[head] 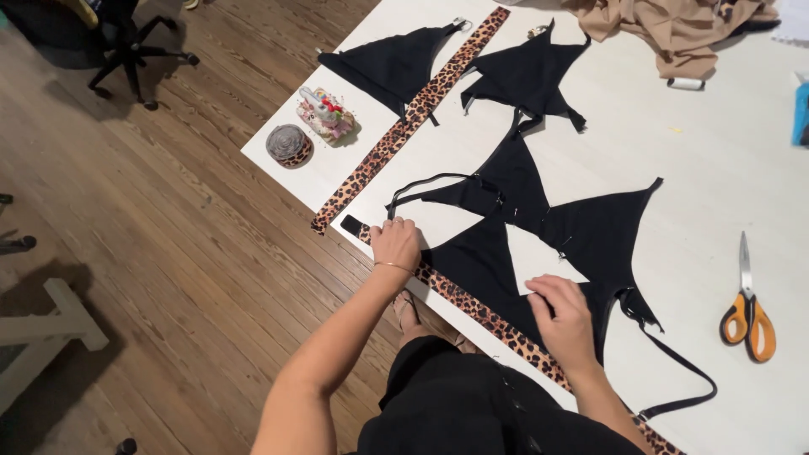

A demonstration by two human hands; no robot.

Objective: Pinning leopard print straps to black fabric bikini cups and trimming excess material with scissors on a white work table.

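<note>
Two hands on white table [716,168], near front edge. Grey fabric roll [289,144] and pin cushion [324,115] at table's left corner. One leopard-print strip [413,118] lies diagonal beside them. Left hand [396,243] curled, fingertips pressing end of second leopard-print band [472,307] along table edge. Black triangular fabric pieces [539,227] just beyond band. Right hand [563,316] flat, fingers loosely bent, resting on black fabric over band; not gripping anything. Orange-handled scissors [747,312] well apart at right.
</note>
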